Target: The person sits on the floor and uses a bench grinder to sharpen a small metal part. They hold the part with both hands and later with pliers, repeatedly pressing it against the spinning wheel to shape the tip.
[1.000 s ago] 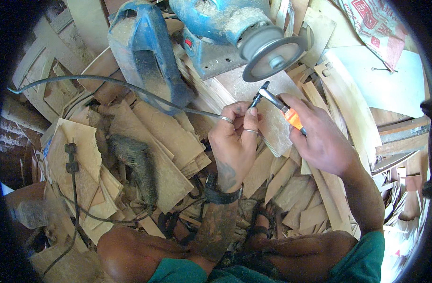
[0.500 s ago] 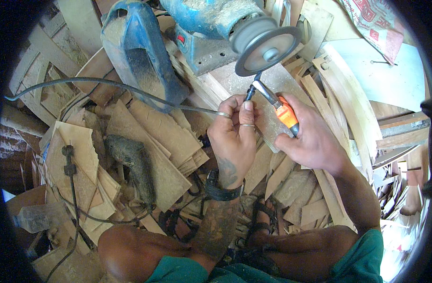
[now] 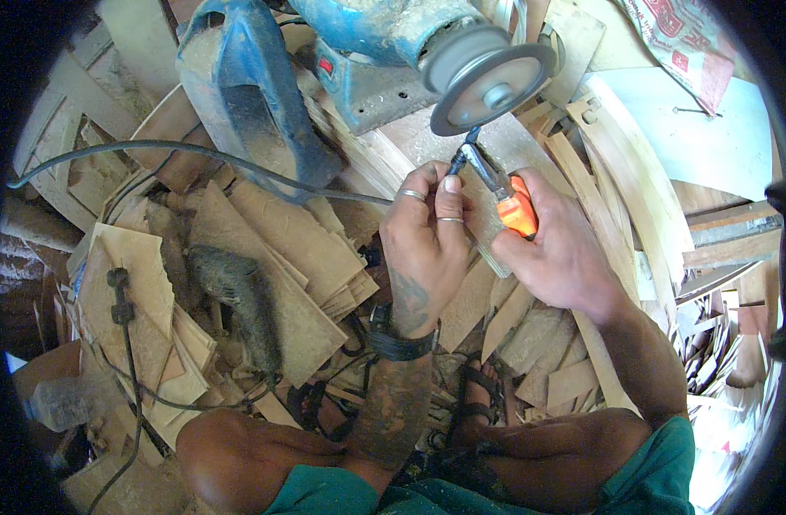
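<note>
While the left hand (image 3: 423,236) is pinching a small dark rod (image 3: 456,163) near the wheel (image 3: 474,105), its long axis is pointing up-right toward the rim. The right hand's (image 3: 563,245) fingers are clamping an orange-handled tool (image 3: 518,211).

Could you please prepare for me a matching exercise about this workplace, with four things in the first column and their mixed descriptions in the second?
Things
1. Plastic bottle
2. Hand tool
3. Wheel
4. Power tool

Descriptions
A. Round, mounted on the blue machine
B. Dark and dusty, lying among wood pieces to the left of the left forearm
C. Clear, near the lower left rim of the picture
D. Orange and shiny metal, held in the right hand

Right pairs: 1-C, 2-D, 3-A, 4-B
</note>
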A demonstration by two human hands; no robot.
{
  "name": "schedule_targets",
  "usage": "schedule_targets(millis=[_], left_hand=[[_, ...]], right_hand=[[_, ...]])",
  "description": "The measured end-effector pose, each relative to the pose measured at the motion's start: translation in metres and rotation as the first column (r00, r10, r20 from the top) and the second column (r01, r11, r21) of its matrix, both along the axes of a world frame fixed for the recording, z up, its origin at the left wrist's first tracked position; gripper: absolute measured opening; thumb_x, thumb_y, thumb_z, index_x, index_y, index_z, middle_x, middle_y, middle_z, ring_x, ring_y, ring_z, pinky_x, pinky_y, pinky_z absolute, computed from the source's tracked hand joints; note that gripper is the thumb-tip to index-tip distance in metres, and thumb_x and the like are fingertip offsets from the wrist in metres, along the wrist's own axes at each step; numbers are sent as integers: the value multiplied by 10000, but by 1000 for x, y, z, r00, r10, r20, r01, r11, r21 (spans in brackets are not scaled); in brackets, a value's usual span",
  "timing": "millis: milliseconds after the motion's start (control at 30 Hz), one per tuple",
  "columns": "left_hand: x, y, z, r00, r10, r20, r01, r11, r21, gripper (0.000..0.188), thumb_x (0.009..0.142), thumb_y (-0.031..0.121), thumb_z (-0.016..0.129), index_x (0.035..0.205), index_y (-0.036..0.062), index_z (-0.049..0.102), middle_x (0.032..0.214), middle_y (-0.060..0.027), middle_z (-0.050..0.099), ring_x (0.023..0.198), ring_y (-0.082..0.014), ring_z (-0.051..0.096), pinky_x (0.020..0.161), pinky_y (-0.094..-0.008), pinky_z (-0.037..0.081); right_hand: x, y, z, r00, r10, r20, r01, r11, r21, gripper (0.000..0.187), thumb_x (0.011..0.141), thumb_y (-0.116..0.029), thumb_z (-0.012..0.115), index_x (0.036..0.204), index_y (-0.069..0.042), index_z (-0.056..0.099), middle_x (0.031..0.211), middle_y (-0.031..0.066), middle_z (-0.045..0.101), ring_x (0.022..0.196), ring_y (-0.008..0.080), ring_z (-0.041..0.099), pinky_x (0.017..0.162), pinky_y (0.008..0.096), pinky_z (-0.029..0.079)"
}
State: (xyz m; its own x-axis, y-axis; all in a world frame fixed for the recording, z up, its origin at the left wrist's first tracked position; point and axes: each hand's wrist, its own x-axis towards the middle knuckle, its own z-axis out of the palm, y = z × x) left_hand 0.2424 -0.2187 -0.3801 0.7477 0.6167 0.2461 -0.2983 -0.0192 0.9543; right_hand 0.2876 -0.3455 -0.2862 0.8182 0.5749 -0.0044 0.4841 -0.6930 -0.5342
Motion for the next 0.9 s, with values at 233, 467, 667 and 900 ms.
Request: schedule_targets(millis=[233,467,667,900], left_hand=[[1,1,2,1000,-17,6,17,999,-34,176,997,147,630,1045,-22,640,739,-64,653,669,-103,602,620,-285,496],[3,-1,-1,1000,6,25,-3,996,-94,161,965,132,679,1001,-25,694,729,-55,656,633,-82,591,591,-270,493],[2,8,0,999,4,41,-6,998,63,139,931,99,701,993,-24,714,760,-101,671,628,-129,627,596,-287,503],[-3,15,8,1000,5,12,-7,968,250,149,899,87,720,990,-31,710,866,-169,700,701,-244,687,659,-335,533]], right_hand=[[-2,2,6,996,-50,-71,46,997,-61,437,815,-226,656,1099,66,498,921,301,633,887,475,631,803,524,495],[-7,1,6,994,-67,-84,63,997,-44,340,787,-152,631,1063,14,524,852,205,588,775,343,609,732,419,478],[11,-12,11,986,34,-162,-38,999,-21,366,771,-108,625,1102,18,529,904,150,578,819,256,581,765,375,469],[22,-19,9,976,106,-190,-120,991,-61,470,765,-96,630,1204,19,506,892,133,544,841,238,549,790,366,458]])
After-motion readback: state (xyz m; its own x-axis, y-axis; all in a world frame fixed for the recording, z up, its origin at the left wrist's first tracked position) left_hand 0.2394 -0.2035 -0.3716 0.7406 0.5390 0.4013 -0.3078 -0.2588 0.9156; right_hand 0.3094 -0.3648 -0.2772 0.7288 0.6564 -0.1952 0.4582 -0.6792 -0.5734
